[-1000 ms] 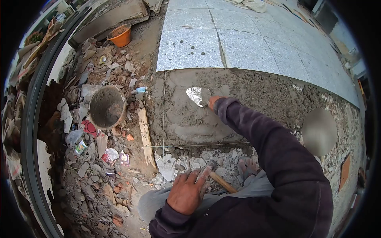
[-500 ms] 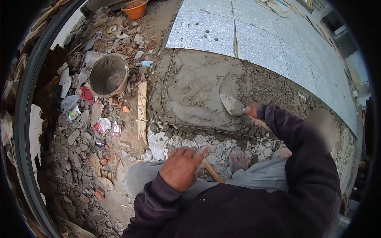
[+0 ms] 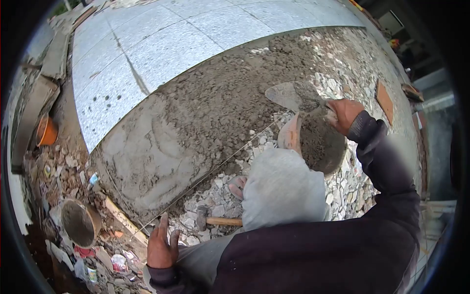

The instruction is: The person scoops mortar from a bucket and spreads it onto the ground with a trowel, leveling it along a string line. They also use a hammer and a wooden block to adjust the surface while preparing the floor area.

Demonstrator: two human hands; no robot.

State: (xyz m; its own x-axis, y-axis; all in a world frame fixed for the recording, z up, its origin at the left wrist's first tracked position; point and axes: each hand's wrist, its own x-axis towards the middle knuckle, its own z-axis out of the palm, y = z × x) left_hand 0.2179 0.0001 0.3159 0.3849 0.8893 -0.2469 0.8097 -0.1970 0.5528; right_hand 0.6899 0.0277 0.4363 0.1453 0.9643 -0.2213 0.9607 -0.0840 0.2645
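Note:
My right hand (image 3: 346,116) is closed round the handle of a trowel (image 3: 282,95), whose blade has grey mortar on it. The trowel is above the rim of a bucket (image 3: 291,133) holding mortar (image 3: 318,134), beside my knee. My left hand (image 3: 162,247) is empty, its fingers stretched out near the taut string (image 3: 230,158) and a wooden strip (image 3: 122,215). A hammer (image 3: 224,221) with a wooden handle lies on the rubble by my foot. Ahead is a mortar bed (image 3: 142,157), smoothed on the left and rough farther right.
Speckled grey tiles (image 3: 161,44) border the far side of the mortar. At the left stand a second bucket (image 3: 78,223) and an orange basin (image 3: 47,131) among debris. Broken rubble (image 3: 338,196) lies round the near bucket. A brown board (image 3: 385,103) is at the right.
My view has turned to the right. The trowel has moved from the smoothed mortar to the bucket and now carries mortar. My left hand's fingers point forward, and the hammer's head now shows.

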